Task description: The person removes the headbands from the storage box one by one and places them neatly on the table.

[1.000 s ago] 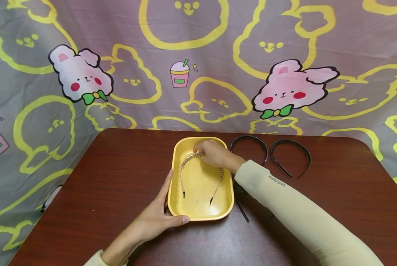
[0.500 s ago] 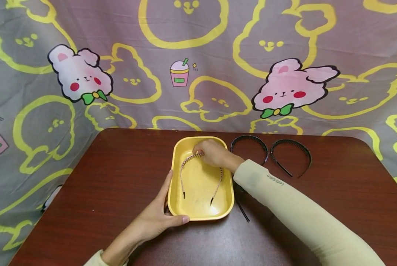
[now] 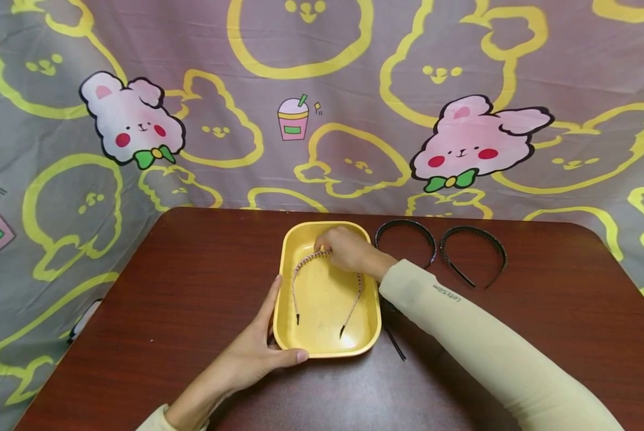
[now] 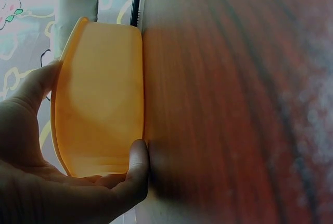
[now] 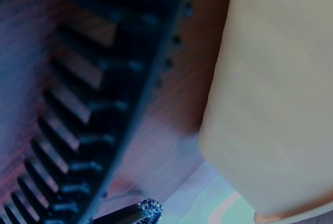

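A yellow tray (image 3: 366, 344) sits mid-table. Inside it lies a thin studded headband (image 3: 297, 281), its two black tips pointing toward me. My right hand (image 3: 343, 248) reaches into the tray's far end and pinches the top of that headband's arch. My left hand (image 3: 257, 353) grips the tray's near left corner, thumb along the front rim; the left wrist view shows the tray wall (image 4: 104, 94) held between thumb and fingers (image 4: 136, 169). The right wrist view shows a toothed black headband (image 5: 119, 109) close up beside the tray's outer wall (image 5: 276, 88).
Two black toothed headbands (image 3: 405, 230) (image 3: 472, 239) lie on the brown table (image 3: 165, 287) to the right of the tray; part of the nearer one is hidden under my right sleeve (image 3: 478, 341). A cartoon-print cloth (image 3: 322, 90) hangs behind the table.
Almost nothing differs; both hands keep their holds and the headband stays in the tray. The view shifts very slightly.
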Demonstrator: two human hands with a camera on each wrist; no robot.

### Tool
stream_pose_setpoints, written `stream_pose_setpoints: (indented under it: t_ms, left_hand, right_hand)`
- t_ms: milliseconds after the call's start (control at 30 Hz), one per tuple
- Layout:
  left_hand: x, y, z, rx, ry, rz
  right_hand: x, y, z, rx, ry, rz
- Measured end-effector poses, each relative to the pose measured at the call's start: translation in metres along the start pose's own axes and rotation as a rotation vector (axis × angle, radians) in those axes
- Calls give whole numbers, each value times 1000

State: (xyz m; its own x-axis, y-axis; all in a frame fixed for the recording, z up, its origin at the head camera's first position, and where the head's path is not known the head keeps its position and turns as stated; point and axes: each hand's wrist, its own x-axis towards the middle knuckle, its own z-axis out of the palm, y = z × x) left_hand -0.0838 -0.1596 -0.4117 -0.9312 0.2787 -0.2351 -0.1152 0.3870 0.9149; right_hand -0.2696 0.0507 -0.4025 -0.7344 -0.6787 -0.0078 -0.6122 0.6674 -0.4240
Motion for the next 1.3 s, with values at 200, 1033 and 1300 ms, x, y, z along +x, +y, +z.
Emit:
stream_pose_setpoints:
  t_ms: [200, 1033, 1300]
  left_hand:
    - [0, 0, 0, -25, -6, 7]
    - [0, 3, 0, -24, -2, -13]
    - [1, 2, 0, -23, -6, -13]
  right_hand:
    - [-2, 1, 0, 5, 4, -15]
    - [-3, 2, -2, 84, 102, -66]
    - [-5, 2, -5, 112, 118, -69]
